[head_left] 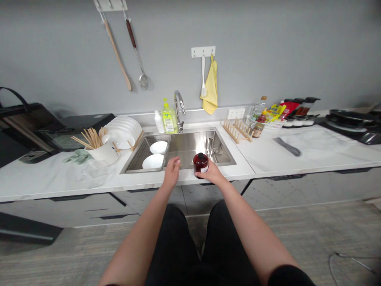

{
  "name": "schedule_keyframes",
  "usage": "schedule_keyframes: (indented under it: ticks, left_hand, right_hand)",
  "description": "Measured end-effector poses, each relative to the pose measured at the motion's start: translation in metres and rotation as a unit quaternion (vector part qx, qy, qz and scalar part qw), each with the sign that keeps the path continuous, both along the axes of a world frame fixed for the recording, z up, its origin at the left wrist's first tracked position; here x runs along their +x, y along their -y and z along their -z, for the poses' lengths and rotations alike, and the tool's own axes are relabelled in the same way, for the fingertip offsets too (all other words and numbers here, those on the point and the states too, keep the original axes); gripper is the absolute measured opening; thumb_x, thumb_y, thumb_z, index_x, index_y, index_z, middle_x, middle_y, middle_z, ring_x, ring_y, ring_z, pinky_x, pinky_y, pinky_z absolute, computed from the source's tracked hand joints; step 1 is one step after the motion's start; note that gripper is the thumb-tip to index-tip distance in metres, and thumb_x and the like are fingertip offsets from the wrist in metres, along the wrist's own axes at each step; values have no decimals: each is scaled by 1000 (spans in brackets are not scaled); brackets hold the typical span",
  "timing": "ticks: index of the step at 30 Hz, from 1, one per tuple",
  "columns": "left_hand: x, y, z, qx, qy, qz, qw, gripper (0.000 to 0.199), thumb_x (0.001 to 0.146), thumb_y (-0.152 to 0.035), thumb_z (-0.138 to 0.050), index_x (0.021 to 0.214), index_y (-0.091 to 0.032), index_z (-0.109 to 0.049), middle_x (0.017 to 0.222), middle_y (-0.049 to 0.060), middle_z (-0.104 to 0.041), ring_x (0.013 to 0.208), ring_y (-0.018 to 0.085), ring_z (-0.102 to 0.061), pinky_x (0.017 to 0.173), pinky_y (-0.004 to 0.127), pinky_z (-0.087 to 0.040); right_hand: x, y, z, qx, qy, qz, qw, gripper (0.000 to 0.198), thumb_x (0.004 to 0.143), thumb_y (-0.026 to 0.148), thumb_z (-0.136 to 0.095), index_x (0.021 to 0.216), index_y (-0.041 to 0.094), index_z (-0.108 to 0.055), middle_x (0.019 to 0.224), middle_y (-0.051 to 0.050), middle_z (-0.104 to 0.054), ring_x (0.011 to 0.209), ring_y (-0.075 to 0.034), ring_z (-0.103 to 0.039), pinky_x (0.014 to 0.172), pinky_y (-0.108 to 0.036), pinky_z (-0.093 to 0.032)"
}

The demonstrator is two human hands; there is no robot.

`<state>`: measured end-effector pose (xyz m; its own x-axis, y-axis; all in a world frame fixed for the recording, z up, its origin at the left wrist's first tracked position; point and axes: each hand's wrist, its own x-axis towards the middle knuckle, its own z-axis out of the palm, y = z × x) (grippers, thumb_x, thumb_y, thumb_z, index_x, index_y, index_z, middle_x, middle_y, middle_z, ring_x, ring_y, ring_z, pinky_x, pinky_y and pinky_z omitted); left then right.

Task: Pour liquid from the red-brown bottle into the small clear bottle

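Observation:
My right hand (213,172) is wrapped round the side of a dark red-brown bottle (200,162) with a black cap and a white label. The bottle is upright at the front edge of the steel sink (190,140); whether its base rests on the rim I cannot tell. To the left of it, my left hand (172,171) is raised with its fingers apart from the bottle and holds nothing. Two white bowls, one nearer (152,162) and one farther (158,147), sit in the wire rack at the sink's left side.
Behind the sink rise a chrome faucet (179,105) and a yellow-green soap bottle (169,119). White plates (123,131) and a pot of chopsticks (101,153) stand left. Right are a wooden rack (238,130), a jar (257,130) and a grey strip-like item (287,146).

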<state>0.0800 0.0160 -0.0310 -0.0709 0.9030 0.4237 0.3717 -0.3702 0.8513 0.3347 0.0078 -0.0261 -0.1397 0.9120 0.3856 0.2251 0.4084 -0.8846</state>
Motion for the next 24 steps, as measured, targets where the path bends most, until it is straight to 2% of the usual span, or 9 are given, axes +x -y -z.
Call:
schedule_keyframes:
  ticks: [3, 6, 9, 12, 14, 17, 19, 21, 24]
  left_hand:
    - [-32, -5, 3, -32, -11, -21, 999, 47, 108, -61, -57, 117, -20, -79, 117, 14, -83, 114, 32, -78, 108, 50, -59]
    - [-34, -4, 5, -44, -25, -15, 999, 39, 104, -58, -65, 106, -22, -81, 104, 10, -85, 101, 30, -79, 102, 46, -60]
    - [-23, -2, 5, -41, -32, -10, 999, 33, 102, -53, -69, 102, -22, -81, 101, 9, -85, 99, 28, -79, 100, 44, -61]
    - [-24, 1, 0, -31, -28, -24, 999, 29, 102, -48, -68, 108, -22, -80, 106, 10, -86, 100, 27, -80, 99, 42, -62]
    - [-40, 7, -8, -20, -25, -61, 998, 30, 101, -47, -68, 113, -21, -79, 109, 11, -85, 99, 26, -79, 98, 41, -63]
    - [-90, 28, -23, 3, -27, -161, 987, 38, 100, -48, -67, 123, -19, -75, 117, 14, -81, 105, 29, -76, 103, 48, -61]
    - [-136, 48, -31, 33, -40, -253, 966, 47, 100, -50, -69, 133, -17, -70, 127, 18, -75, 122, 35, -70, 119, 57, -53]
    - [-184, 65, -36, 91, -107, -411, 901, 59, 95, -52, -76, 140, -15, -66, 139, 21, -70, 138, 39, -64, 128, 61, -45]
    - [-245, 80, -40, 71, -119, -548, 825, 87, 85, -47, -90, 155, -13, -53, 161, 26, -57, 158, 48, -49, 134, 67, -37]
  right_hand:
    - [1, -3, 2, -4, 1, 0, 1000, 97, 66, 40, -103, 153, 21, -66, 142, -15, -80, 131, -36, -75, 124, -52, -52]
    - [2, -5, 4, -15, 0, 3, 1000, 98, 63, 41, -105, 151, 20, -67, 138, -15, -81, 127, -36, -76, 123, -53, -52]
    - [2, -6, 4, -17, 0, -6, 1000, 92, 63, 42, -105, 146, 21, -71, 136, -14, -82, 126, -35, -77, 123, -53, -53]
    - [2, -6, 3, -21, -6, -9, 1000, 90, 62, 43, -106, 143, 21, -72, 135, -14, -82, 126, -36, -76, 122, -53, -54]
    - [3, -7, 4, -28, -8, -8, 1000, 91, 61, 43, -105, 143, 20, -72, 134, -15, -82, 127, -36, -76, 123, -54, -53]
    - [3, -7, 5, -29, -7, -8, 1000, 90, 61, 44, -105, 141, 20, -73, 133, -14, -82, 127, -37, -75, 123, -56, -52]
    - [3, -8, 6, -21, -4, -5, 1000, 88, 61, 44, -106, 141, 21, -73, 133, -14, -82, 128, -37, -75, 124, -56, -52]
    - [4, -8, 7, -16, -2, -4, 1000, 87, 62, 44, -106, 140, 22, -74, 133, -14, -82, 127, -38, -75, 124, -56, -52]
    - [3, -8, 7, -16, -4, -5, 1000, 88, 62, 44, -106, 141, 22, -74, 135, -14, -82, 128, -38, -75, 124, -57, -52]
